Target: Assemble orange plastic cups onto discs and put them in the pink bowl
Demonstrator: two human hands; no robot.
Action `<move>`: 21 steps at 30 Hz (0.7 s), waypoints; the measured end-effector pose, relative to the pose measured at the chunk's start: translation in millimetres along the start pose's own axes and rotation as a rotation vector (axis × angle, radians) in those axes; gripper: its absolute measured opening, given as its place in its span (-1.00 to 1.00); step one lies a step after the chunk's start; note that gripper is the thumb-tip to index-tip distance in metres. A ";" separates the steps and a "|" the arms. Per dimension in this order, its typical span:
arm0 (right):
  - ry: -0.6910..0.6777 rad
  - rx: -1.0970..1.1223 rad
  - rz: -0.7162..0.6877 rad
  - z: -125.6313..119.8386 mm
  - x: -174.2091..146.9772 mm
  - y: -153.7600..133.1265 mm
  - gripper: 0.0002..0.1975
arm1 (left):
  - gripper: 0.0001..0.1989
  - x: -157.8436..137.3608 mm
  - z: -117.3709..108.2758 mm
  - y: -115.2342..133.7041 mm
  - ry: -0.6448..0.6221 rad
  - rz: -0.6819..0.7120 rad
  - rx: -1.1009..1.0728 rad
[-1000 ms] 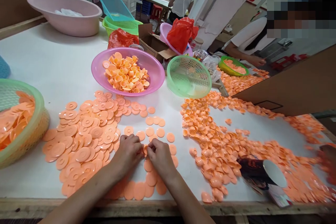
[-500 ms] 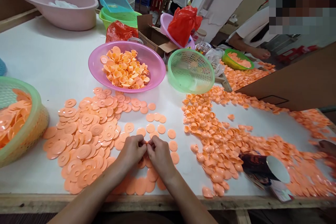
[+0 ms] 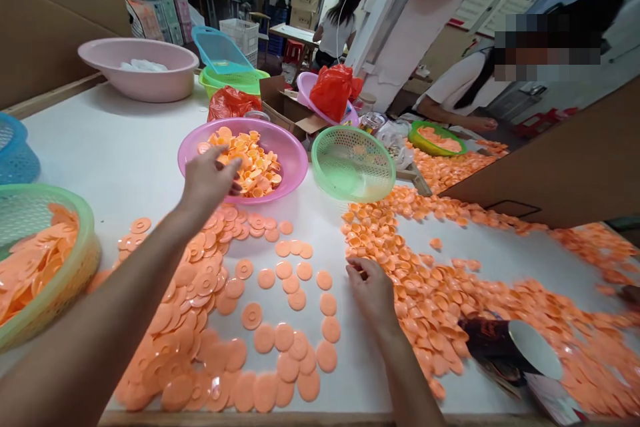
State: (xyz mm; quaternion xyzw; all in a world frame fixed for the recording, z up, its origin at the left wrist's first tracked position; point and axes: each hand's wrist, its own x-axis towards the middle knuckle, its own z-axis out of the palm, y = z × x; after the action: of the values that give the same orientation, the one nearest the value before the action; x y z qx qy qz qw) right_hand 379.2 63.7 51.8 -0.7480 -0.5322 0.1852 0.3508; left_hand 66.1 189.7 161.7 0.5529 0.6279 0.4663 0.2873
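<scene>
My left hand (image 3: 211, 177) is stretched over the front left of the pink basin (image 3: 295, 170), fingers apart. Beneath and beyond it lies a heap of small orange toy cups (image 3: 257, 163) with disc-like saucers, partly hidden by the hand. My right hand (image 3: 371, 290) is at the left edge of a pile of loose orange cups (image 3: 410, 280). Its thumb and finger are curled with their tips close together; what they hold, if anything, cannot be made out. Flat orange discs (image 3: 285, 337) lie scattered between my arms, with a thicker disc heap (image 3: 175, 320) under my left forearm.
A green basket (image 3: 83, 233) of orange pieces stands at left; a green colander (image 3: 353, 163) sits right of the basin. A dark cup-shaped container (image 3: 493, 340) lies among the cups. A cardboard panel (image 3: 560, 167) rises at right, with a person (image 3: 455, 90) beyond it.
My hands were together over the discs and have parted. My left hand has gone forward to the basin, my right hand rightward to the cup pile. The camera view has tilted up.
</scene>
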 end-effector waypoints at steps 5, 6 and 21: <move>0.008 -0.191 -0.087 1.9 5.3 23.5 -0.73 | -0.74 -1.9 18.5 -23.2 -0.306 0.210 0.262; 0.017 -0.204 -0.098 3.8 4.3 25.4 -0.73 | -0.76 -14.7 27.7 -37.4 -0.390 0.270 0.335; -0.246 0.413 0.117 55.2 -1.9 -44.0 -0.88 | -0.82 -126.1 43.6 -116.7 -0.395 0.483 0.466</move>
State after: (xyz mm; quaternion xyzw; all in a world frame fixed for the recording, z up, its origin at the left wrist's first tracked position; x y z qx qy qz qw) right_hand 313.3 88.3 45.6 -0.6619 -0.4776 0.3997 0.4173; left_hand 82.7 85.5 19.4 0.8144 0.5013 0.2501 0.1514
